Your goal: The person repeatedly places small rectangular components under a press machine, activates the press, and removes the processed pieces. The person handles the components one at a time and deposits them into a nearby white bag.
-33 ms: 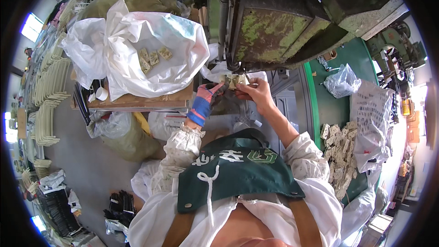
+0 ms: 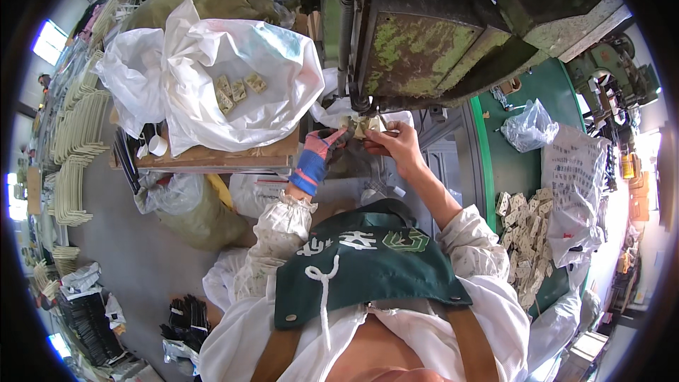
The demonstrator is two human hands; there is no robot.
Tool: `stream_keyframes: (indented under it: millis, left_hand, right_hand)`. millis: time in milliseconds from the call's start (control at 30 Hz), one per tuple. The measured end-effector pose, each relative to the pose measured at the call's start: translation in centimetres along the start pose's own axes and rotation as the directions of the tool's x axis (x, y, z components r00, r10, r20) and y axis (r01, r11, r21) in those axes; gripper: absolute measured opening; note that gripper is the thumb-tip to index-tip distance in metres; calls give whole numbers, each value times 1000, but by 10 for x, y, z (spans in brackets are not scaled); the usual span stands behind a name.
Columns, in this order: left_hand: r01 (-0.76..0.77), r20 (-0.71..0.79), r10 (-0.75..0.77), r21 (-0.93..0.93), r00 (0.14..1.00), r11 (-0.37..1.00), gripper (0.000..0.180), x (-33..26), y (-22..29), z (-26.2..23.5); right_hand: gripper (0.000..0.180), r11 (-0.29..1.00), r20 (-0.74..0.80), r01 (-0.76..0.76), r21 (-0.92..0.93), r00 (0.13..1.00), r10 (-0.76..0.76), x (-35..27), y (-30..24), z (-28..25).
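Hands meet under the green press (image 2: 424,49): gloved left hand (image 2: 322,152) and bare right hand (image 2: 392,143) both pinch 1 small tan piece (image 2: 362,126); keep fingertips clear of the die.

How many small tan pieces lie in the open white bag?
4 pieces lie clustered on the white bag, left of the press; folds may hide more.

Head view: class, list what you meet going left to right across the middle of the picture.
Stacked pale curved frames → white plastic sack holding small tan pieces → gloved left hand → bare right hand → clear plastic bag on green surface
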State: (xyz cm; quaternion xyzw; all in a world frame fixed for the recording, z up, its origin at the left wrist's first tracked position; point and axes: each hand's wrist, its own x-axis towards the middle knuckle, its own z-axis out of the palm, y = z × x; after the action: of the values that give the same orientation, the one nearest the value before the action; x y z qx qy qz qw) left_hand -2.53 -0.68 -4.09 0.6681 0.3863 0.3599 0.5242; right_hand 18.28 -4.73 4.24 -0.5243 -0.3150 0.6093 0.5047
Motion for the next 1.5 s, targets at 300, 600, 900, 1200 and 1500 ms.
stream_keyframes:
  millis: [300,600,900,1200,1500]
  left_hand:
    - [-218,-72,238,210,969,953,42,0,-5,1]
    - [-123,-126,122,2,984,992,32,19,-4,13]
    - [253,-72,-324,-476,943,842,23,15,24,16]
    - [224,-133,-348,-547,928,807,22,13,29,24]
    - [361,28,-402,-503,915,785,22,25,18,11]
  right_hand:
    - [32,996,-65,66,67,996,-62,-8,2,7]
    - [33,993,-54,86,77,995,-82,-4,-18,2]
    - [20,1000,5,-4,22,1000,4,2,-8,-9]
    - [23,993,-40,120,-20,992,-121,4,-11,-28]
    - [22,998,17,52,-43,999,-51,6,-12,-33]
